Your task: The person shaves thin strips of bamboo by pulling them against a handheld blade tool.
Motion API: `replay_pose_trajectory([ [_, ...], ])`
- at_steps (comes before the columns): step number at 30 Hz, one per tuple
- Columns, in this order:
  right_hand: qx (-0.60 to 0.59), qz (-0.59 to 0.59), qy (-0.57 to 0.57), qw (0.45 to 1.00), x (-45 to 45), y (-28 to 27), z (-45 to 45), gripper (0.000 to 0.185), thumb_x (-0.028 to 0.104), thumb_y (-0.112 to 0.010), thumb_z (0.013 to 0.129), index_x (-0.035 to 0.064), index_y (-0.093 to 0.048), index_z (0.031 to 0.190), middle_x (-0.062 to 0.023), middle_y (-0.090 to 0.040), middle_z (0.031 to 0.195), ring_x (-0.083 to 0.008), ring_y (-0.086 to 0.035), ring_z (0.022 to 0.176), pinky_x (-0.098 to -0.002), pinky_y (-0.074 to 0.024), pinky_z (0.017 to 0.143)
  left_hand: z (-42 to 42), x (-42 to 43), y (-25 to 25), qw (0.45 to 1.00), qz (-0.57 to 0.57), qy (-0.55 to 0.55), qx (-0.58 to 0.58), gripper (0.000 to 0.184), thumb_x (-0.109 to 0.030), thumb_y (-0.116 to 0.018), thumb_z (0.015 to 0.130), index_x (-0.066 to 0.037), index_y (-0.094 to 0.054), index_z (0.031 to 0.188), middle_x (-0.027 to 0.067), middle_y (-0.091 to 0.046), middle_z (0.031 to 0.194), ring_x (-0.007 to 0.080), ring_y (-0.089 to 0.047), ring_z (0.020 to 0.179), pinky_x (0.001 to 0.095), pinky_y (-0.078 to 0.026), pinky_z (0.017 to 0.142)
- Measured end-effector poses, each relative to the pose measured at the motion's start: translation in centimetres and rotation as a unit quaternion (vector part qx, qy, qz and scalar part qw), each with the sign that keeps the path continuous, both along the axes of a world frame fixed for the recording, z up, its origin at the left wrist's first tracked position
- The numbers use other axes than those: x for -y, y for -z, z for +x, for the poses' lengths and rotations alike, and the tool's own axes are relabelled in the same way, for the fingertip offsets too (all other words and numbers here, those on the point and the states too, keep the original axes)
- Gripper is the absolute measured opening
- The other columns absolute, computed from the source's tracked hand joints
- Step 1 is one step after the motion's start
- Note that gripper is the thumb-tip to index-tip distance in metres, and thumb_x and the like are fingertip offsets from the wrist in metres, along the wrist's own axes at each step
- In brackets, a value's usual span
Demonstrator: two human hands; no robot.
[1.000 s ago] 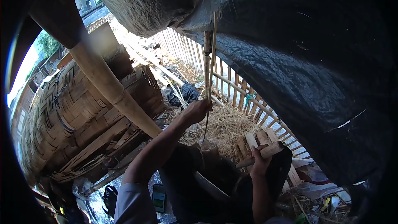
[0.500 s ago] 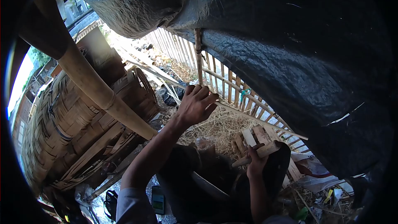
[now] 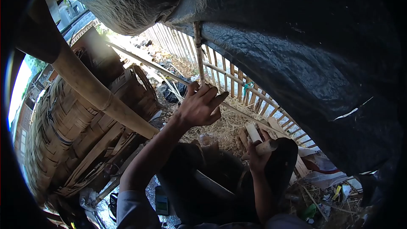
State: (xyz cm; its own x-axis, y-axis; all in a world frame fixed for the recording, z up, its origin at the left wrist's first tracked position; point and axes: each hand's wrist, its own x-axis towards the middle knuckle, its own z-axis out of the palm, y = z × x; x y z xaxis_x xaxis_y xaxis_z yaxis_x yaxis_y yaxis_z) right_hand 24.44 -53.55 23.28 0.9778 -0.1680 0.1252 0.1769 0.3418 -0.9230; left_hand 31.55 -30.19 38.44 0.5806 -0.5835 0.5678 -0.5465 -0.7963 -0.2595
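Observation:
A long thin bamboo strip (image 3: 146,62) runs slantwise from the upper left, under my left hand, down toward the lower right. My left hand (image 3: 200,105) is closed over it with bent fingers, the index finger stretched partly along it. Near my right knee, my right hand (image 3: 258,157) is wrapped round a thick, round wooden handle (image 3: 267,146); what it belongs to is not clear. A pale, narrow curved edge (image 3: 214,183) shows across my dark-clothed lap. Several flat wooden pieces (image 3: 253,132) stand just beyond my right hand.
Woven bamboo baskets (image 3: 70,131) and a thick bamboo pole (image 3: 97,95) crowd the left. A slatted bamboo fence (image 3: 231,76) stands ahead, with black plastic sheeting (image 3: 305,59) hanging over the right. Straw (image 3: 227,123) covers the ground. A phone (image 3: 161,201) lies at lower left.
The bamboo strip has shifted toward the upper left, and its lower right end has drawn closer to my right hand. My right hand has moved slightly left and tilted the wooden handle.

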Motion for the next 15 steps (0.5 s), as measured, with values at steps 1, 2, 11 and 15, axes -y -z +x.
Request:
replay_pose_trajectory([
  [1, 0.021, -0.059, -0.001, 0.998, -0.1, 0.0, 0.5, 0.052, -0.005, -0.063, 0.078, 0.0002, -0.043, 0.126, -0.0068, -0.056, 0.090, -0.0115, -0.056, 0.075, -0.0259, -0.0478, 0.067, -0.4, 0.2, -0.1, 0.999, 0.016, -0.021, -0.021, 0.049, -0.028, -0.068, 0.068, -0.014, -0.062, 0.114, 0.0006, -0.052, 0.095, 0.0156, -0.049, 0.091, 0.0430, -0.033, 0.082],
  [2, 0.047, -0.115, 0.006, 0.992, -0.5, -0.9, 0.8, 0.057, -0.004, -0.063, 0.078, -0.0002, -0.040, 0.130, -0.0081, -0.055, 0.101, -0.0113, -0.056, 0.083, -0.0252, -0.0469, 0.074, -0.6, 0.5, -0.2, 0.999, 0.016, -0.020, -0.023, 0.049, -0.028, -0.068, 0.068, -0.014, -0.062, 0.114, 0.0006, -0.052, 0.095, 0.0156, -0.049, 0.091, 0.0430, -0.033, 0.082],
  [11, -0.015, -0.128, 0.009, 0.992, -1.3, -1.3, 3.3, 0.036, 0.003, -0.067, 0.081, -0.0020, -0.054, 0.114, -0.0040, -0.059, 0.090, -0.0074, -0.054, 0.078, -0.0232, -0.0458, 0.068, -1.0, 0.6, -0.4, 0.998, 0.004, 0.060, 0.035, 0.038, -0.036, -0.068, 0.071, -0.017, -0.066, 0.104, -0.0021, -0.056, 0.086, 0.0129, -0.050, 0.078, 0.0371, -0.032, 0.075],
  [15, -0.010, -0.133, 0.018, 0.991, -2.1, -1.2, 3.8, 0.023, 0.009, -0.071, 0.081, -0.0016, -0.059, 0.098, -0.0004, -0.058, 0.073, -0.0056, -0.053, 0.064, -0.0227, -0.0435, 0.056, -0.9, 0.4, 0.1, 0.995, -0.003, 0.062, 0.072, 0.028, -0.038, -0.068, 0.073, -0.017, -0.065, 0.092, -0.0022, -0.056, 0.083, 0.0126, -0.051, 0.077, 0.0371, -0.032, 0.077],
])
